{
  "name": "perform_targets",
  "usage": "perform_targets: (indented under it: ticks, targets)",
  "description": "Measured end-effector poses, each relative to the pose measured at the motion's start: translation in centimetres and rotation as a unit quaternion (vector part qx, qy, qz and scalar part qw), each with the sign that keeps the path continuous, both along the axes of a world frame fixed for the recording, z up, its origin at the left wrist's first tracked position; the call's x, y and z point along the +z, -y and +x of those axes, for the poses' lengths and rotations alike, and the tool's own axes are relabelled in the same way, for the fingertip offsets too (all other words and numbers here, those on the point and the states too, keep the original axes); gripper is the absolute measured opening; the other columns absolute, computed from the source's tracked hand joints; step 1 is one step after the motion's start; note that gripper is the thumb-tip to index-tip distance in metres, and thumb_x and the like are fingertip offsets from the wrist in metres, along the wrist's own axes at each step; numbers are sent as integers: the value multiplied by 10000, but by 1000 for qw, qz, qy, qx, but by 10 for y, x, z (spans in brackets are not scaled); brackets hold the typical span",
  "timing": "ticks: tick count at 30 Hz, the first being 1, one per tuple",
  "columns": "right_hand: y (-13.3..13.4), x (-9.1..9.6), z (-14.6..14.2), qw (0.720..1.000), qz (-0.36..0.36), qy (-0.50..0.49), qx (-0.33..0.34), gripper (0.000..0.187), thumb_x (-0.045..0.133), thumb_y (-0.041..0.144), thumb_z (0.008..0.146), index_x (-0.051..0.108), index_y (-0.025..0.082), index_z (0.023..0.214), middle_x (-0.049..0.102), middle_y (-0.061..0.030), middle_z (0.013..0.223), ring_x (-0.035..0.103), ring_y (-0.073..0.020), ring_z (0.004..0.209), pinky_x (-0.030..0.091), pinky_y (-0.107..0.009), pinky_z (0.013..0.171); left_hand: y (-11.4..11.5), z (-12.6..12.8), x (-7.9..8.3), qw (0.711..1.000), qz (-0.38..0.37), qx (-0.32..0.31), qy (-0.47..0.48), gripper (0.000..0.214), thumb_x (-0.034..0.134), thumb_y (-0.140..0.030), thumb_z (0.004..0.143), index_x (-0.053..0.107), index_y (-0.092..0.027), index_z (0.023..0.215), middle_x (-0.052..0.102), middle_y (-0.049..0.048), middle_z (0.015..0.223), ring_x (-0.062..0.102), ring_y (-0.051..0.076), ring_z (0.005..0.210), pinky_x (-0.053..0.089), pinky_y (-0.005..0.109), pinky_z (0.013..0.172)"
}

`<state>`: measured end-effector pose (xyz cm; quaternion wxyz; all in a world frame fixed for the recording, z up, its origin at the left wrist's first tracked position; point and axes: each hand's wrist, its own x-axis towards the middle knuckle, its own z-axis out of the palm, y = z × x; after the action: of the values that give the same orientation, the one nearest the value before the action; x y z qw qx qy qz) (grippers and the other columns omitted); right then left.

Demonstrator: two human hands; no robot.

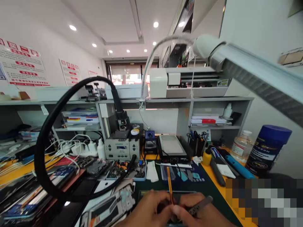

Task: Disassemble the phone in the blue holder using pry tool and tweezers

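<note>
My left hand point(153, 205) and my right hand point(195, 208) meet at the bottom middle of the head view, fingertips almost touching. A thin, shiny orange-gold strip point(169, 183) stands up between them, its lower end pinched in the left fingers. It looks like a flex cable, but its exact kind is unclear. Grey metal tweezers point(201, 205) lie in the right hand, their rear end sticking out to the right. The right thumb is close to the strip's base. Whatever sits below the fingers is mostly hidden.
Opened phone parts point(111, 206) lie at the left, under a black looped hose point(39, 151). Behind stand a grey soldering station point(121, 148) and a flat heating plate point(174, 145). A blue-capped can point(267, 151) and a clear bottle point(241, 146) stand right. A white lamp arm point(260, 72) hangs overhead.
</note>
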<state>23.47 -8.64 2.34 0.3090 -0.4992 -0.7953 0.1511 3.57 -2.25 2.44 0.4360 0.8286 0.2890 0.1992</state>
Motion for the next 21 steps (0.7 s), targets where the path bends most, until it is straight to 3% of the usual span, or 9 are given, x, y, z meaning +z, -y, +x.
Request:
perform_targets:
  ticks: [2, 6, 12, 21]
  targets:
    - [-4, -4, 2, 999, -43, -10, 5, 469, 445, 378, 1109, 615, 191, 713, 627, 31, 625, 632, -131, 582, 478, -193, 518, 0, 0, 1, 1000, -9, -7, 5, 276, 527, -315, 1048, 721, -157, 932, 775, 14, 863, 714, 172, 819, 498, 238, 755]
    - [-8, -7, 3, 997, -71, -19, 2, 482, 415, 408, 1101, 531, 209, 678, 559, 37, 616, 572, -130, 573, 421, -224, 533, 3, -1, 2, 1000, 4, 11, 7, 273, 518, -324, 1051, 704, -182, 910, 758, -4, 869, 683, 165, 846, 436, 266, 877]
    - [-7, -22, 4, 998, -57, 5, -25, 503, 395, 411, 1094, 465, 220, 633, 512, 37, 578, 508, -142, 549, 367, -279, 562, 4, -2, -1, 1000, 8, 20, 4, 288, 515, -346, 1053, 660, -202, 849, 702, -22, 816, 608, 159, 793, 374, 299, 962]
    - [-6, -29, 3, 999, -29, 15, -37, 552, 358, 399, 1116, 497, 218, 612, 567, 22, 549, 559, -147, 523, 363, -295, 561, 5, -2, -3, 999, -14, 28, 3, 266, 505, -306, 1030, 602, -205, 805, 662, -23, 779, 576, 169, 784, 359, 317, 947]
